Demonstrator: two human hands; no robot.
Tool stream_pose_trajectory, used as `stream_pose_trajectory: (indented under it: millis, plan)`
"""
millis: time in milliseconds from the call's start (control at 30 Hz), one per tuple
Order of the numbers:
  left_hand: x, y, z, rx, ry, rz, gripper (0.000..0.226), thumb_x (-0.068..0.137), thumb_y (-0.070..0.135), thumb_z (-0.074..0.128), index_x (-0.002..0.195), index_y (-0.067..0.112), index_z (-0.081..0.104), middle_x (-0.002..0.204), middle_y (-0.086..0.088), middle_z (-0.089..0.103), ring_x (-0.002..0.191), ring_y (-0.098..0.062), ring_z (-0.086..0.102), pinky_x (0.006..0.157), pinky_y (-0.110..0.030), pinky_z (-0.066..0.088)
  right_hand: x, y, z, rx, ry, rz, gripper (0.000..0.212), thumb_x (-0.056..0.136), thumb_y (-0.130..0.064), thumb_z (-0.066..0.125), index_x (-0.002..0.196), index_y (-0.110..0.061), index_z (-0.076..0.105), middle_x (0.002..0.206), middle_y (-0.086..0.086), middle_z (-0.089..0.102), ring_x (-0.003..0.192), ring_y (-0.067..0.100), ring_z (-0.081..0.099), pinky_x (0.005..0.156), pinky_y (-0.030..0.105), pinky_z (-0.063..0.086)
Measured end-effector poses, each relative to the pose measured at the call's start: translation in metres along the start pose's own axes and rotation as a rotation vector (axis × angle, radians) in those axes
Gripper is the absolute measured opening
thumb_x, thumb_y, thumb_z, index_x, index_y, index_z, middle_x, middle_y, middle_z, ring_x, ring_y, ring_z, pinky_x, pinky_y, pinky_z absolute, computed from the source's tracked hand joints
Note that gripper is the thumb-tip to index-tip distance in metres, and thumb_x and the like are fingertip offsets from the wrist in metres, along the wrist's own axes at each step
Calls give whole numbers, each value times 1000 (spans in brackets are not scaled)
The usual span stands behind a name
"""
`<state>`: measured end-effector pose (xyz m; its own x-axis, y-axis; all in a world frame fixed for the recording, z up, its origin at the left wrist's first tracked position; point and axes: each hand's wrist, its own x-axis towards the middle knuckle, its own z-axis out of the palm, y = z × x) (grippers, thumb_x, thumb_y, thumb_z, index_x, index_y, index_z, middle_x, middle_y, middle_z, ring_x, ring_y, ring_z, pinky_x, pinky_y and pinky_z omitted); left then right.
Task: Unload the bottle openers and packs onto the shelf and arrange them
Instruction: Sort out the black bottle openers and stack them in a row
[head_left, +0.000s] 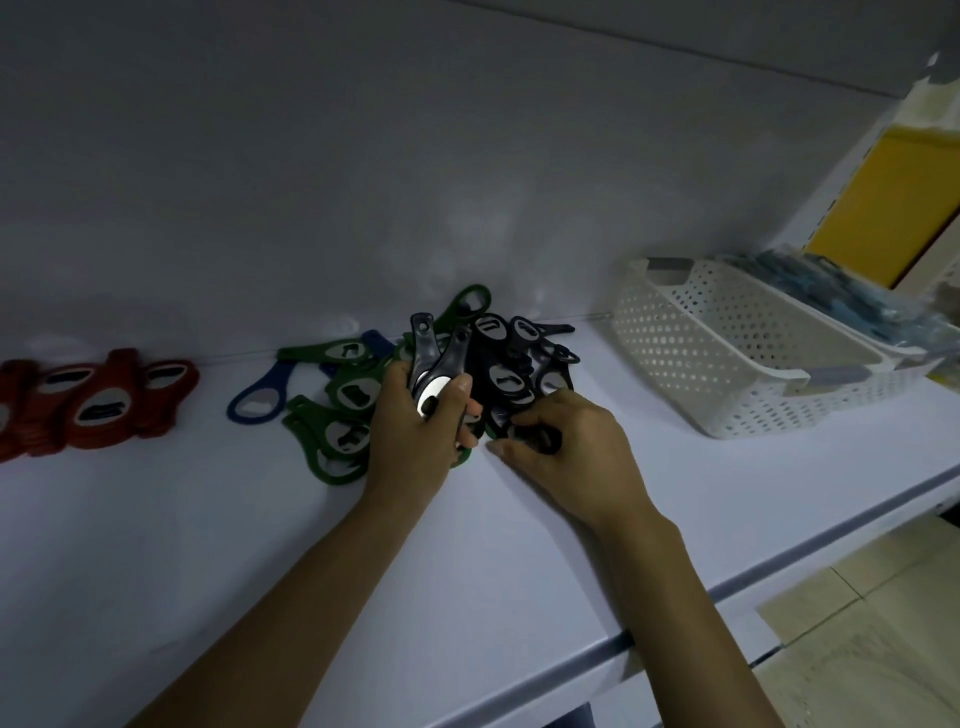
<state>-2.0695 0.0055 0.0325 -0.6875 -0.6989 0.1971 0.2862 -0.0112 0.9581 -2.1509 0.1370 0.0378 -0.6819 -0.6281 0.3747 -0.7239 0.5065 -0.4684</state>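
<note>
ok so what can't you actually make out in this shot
Head view only.
- Red openers: cut off by the left edge, count unknown.
- Packs: blurred, partly behind the white basket.
- Black openers in the left hand: fingers hide how many.
- Black opener the right hand pinches: mostly covered by its fingers.

Both bare forearms are reaching forward, close together. The left hand (415, 436) is gripping a bunch of black bottle openers (422, 343) upright; the right hand (571, 447) is pinching another black opener (543, 439), fingers curled.
</note>
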Motion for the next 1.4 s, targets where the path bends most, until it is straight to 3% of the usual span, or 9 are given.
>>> stream_pose_trajectory:
  millis: [133,233,333,567,733,833,1033,1233,1400]
  plan:
    - [1,-3,1,22,-5,8,11,92,14,57,95,11,48,67,0,68,41,-7,51,39,-18,40,1,-6,1,-187,208,-126,21,90,-24,64,79,-8,72,82,4,63,82,23,54,62,31,40]
    - [1,-5,1,12,-32,7,3,94,11,49,97,12,48,71,-5,68,44,-9,52,40,-19,41,0,-9,-1,-196,427,-102,25,88,-25,66,69,-8,69,68,3,53,60,20,47,49,27,31]
    - [1,-6,1,34,-53,4,6,96,10,46,98,16,47,72,-1,67,46,-9,54,43,-20,44,0,-10,-2,-208,565,-122,24,86,-28,67,70,-11,71,59,1,56,45,20,48,40,26,36]
    - [0,-4,2,-25,-70,-7,8,96,11,47,96,19,47,71,-4,64,47,-9,53,39,-18,38,-1,-10,-1,-164,787,-279,17,90,-18,63,89,-5,74,74,6,72,57,23,65,52,32,51]
    - [-4,-2,2,-7,-74,47,5,96,34,47,97,29,49,77,12,67,64,-3,63,52,-18,48,-2,-21,10,-105,463,-519,15,84,-10,68,97,-5,74,90,5,75,73,21,70,60,33,56]
    - [0,-6,-1,52,-1,71,17,94,25,53,111,26,50,95,12,66,85,0,64,73,-22,52,-2,-25,14,-38,239,-553,25,83,-3,63,107,-7,72,103,4,73,89,21,69,73,34,56]
    - [1,-4,2,-17,-10,48,14,96,11,48,102,23,47,70,7,67,47,-6,57,41,-16,44,-1,-21,9,232,403,-105,22,80,0,49,89,-9,67,87,-2,65,82,19,61,68,30,49]
    - [0,-8,2,6,-27,35,30,91,3,54,116,18,47,75,14,67,57,-7,64,46,-16,46,9,-11,17,-166,8,39,37,94,-27,53,130,-16,53,128,1,56,122,23,46,97,35,38]
    - [2,-10,1,29,-25,39,37,89,3,57,122,14,45,81,8,66,59,-8,65,46,-18,46,3,-16,11,-179,165,-33,12,81,-9,63,87,-14,72,87,0,65,88,24,57,75,30,34]
